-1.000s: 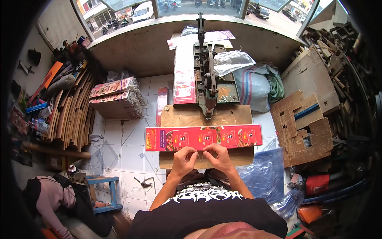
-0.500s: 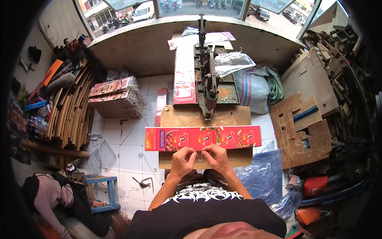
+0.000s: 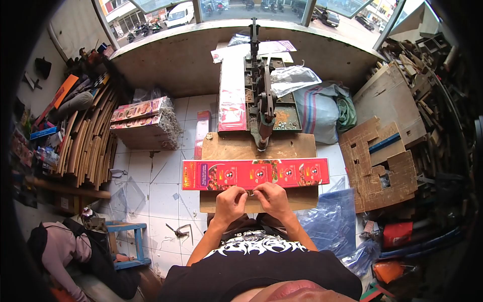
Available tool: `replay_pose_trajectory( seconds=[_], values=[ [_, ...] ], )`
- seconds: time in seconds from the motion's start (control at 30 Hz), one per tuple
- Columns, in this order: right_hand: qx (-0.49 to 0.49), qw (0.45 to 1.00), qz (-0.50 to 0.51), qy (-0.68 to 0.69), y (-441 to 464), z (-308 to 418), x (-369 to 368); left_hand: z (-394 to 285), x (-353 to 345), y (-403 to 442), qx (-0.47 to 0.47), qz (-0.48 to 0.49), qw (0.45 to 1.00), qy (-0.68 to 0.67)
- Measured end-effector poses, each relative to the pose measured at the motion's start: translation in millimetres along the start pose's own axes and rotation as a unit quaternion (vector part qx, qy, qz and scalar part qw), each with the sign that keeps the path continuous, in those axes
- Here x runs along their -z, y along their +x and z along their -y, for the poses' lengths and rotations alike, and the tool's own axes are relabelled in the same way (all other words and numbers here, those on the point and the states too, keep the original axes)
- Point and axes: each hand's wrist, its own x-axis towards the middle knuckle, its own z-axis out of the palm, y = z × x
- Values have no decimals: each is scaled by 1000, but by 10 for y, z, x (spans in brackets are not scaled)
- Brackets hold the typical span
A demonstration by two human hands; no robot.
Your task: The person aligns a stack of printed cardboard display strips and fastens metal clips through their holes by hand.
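Worktop (image 3: 229, 146) bears strip (image 3: 245, 174) — fingers (image 3: 262, 190) (both hands) pinch strand (image 3: 251, 193).

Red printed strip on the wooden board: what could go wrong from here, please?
The red printed strip overhangs the wooden board at both ends, so a bump might shift it. The thin strand between the left grip and the right grip could slip. Pushed forward, the strip might catch on the metal press.
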Motion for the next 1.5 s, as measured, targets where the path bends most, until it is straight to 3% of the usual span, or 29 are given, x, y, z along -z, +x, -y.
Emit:
replay_pose_trajectory(
  seconds=[0.27, 0.4, 0.47, 0.57, 0.77, 0.93, 1.5],
  values=[
    [52, 996, 51, -45, -2, -5, 44, 17, 26, -5, -7, 21, 1000, 23],
    [18, 994, 108, -22, -33, -4, 98, 32, 53, 0, -28, 71, 997, -24],
    [-32, 983, 161, 83, -50, -17, 128, 34, 81, 14, -30, 87, 995, -44],
    [-70, 962, 194, 181, -59, -81, 135, 38, 116, 20, 39, 160, 979, -122],
    [-127, 938, 193, 261, -55, -65, 124, 86, 86, 5, 96, 146, 962, -208],
    [-111, 938, 157, 287, -59, -27, 58, 115, 69, -30, 157, 133, 935, -288],
    [-72, 956, 84, 273, -102, -6, -28, 102, -44, -80, 178, 93, 921, -334]
  ],
)
